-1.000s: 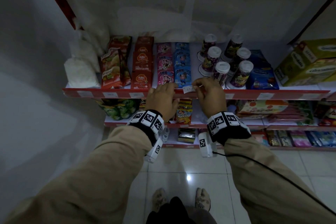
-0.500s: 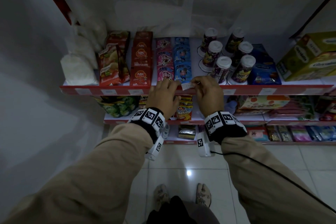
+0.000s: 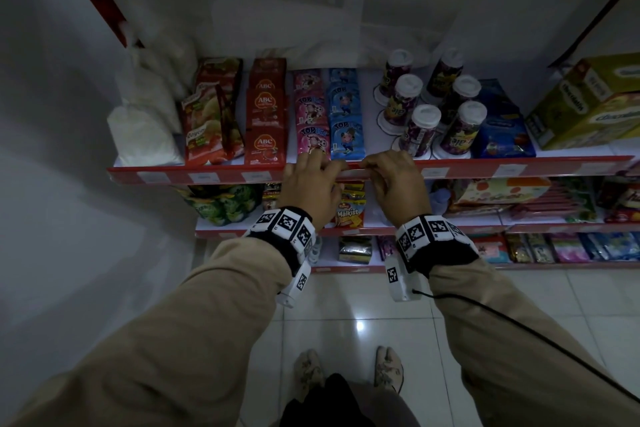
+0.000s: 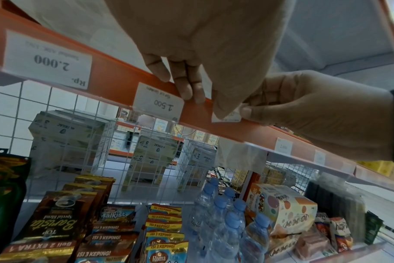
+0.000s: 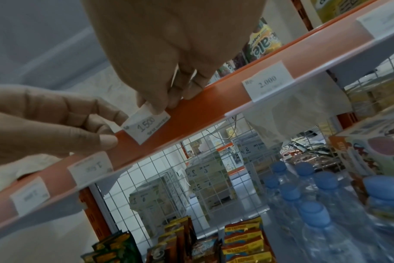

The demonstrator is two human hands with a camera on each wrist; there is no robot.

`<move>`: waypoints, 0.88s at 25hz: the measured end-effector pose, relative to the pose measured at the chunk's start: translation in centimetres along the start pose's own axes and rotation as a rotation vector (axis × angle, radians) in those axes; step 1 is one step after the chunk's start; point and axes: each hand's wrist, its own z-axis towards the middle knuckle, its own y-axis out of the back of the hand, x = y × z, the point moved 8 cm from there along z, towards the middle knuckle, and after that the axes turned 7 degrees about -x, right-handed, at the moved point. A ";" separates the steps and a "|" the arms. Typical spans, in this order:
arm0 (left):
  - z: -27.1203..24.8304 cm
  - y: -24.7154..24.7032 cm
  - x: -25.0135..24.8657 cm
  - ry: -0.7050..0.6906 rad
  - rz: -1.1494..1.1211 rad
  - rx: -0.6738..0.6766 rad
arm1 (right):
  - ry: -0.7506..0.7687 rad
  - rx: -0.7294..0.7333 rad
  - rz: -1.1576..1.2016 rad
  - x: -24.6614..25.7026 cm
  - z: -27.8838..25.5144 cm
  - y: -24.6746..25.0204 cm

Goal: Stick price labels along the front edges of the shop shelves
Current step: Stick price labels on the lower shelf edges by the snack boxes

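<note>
Small white price label [image 5: 146, 125] reading 1.500 sits tilted on the red shelf edge [image 5: 191, 113], right hand [image 5: 169, 53] pinching its corner, left hand [image 5: 45, 122] fingertips pressing the edge just beside it.

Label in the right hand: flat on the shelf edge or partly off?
Partly off: the label sits askew on the shelf edge, upper corner pinched by the right hand.

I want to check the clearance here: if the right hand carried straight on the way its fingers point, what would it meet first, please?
Most likely the purple drink cups standing just behind the shelf edge; the right hand already touches that edge, pinching the price label. Depth is uncertain.
</note>
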 end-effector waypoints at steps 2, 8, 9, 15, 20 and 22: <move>0.0 0.1 -0.3 -0.015 0.055 -0.002 | 0.007 0.041 -0.060 0.1 0.0 -0.3; 0.2 0.2 -0.9 -0.030 0.181 0.005 | -0.010 0.158 -0.275 0.2 0.5 -1.0; 0.2 0.2 -0.9 -0.034 0.190 0.010 | -0.010 0.175 -0.297 0.2 0.5 -1.0; 0.1 0.1 -1.0 -0.043 0.223 0.033 | -0.058 0.175 -0.259 0.0 0.5 -0.9; 0.2 0.0 -1.1 -0.038 0.247 0.045 | -0.027 0.229 -0.313 0.0 0.6 -1.0; 0.1 0.1 -1.2 -0.027 0.255 0.038 | -0.011 0.220 -0.276 0.0 0.6 -0.7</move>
